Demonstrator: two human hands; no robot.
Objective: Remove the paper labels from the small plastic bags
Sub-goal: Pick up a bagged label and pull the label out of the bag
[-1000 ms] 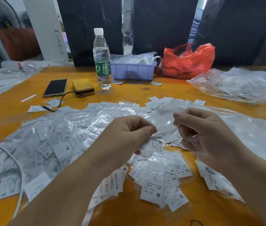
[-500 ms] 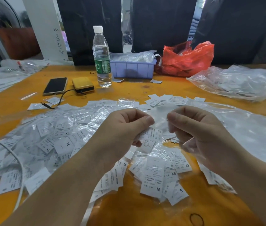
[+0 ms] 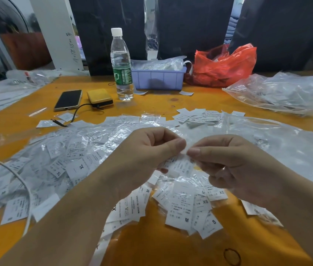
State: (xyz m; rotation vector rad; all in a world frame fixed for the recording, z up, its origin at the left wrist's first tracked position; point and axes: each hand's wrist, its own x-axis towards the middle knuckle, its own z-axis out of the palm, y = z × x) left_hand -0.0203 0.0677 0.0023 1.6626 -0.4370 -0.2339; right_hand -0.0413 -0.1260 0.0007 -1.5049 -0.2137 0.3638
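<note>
Left hand [image 3: 148,150]: raised over the table centre, fingers curled, thumb and forefinger pinching the left edge of a small bagged label.
Right hand [image 3: 228,162]: just beside the left, thumb tips nearly touching, fingers curled, pinching the right edge of the same piece.
Small bagged label [image 3: 178,164]: held between both hands above the pile, clear plastic with a white printed paper slip showing below the thumbs; whether slip is in or partly out, cannot tell.
Pile of bagged labels [image 3: 71,160]: spread across the left and middle of the table, sizes XL, M, XS, S readable on some.
Loose paper labels [image 3: 196,116]: small heap beyond the hands, toward the far side.
Large clear bag [image 3: 278,143]: flat on the table at right, partly under the right forearm.
Table [image 3: 161,242]: orange top, glossy.
Water bottle [image 3: 122,64]: upright at the far side, white cap on, green band.
Purple bin [image 3: 157,77]: just right of the bottle, plastic heaped inside.
Red bag [image 3: 223,66]: crumpled, right of the bin, touching it or nearly.
Crumpled clear bag [image 3: 286,93]: far right.
Phone [image 3: 68,99]: face up, screen dark, far left.
Yellow power bank [image 3: 99,97]: just right of the phone, black cable plugged in.
White cable [image 3: 20,177]: curving over the left side of the pile.
Rubber band [image 3: 232,256]: on bare table, near edge.
</note>
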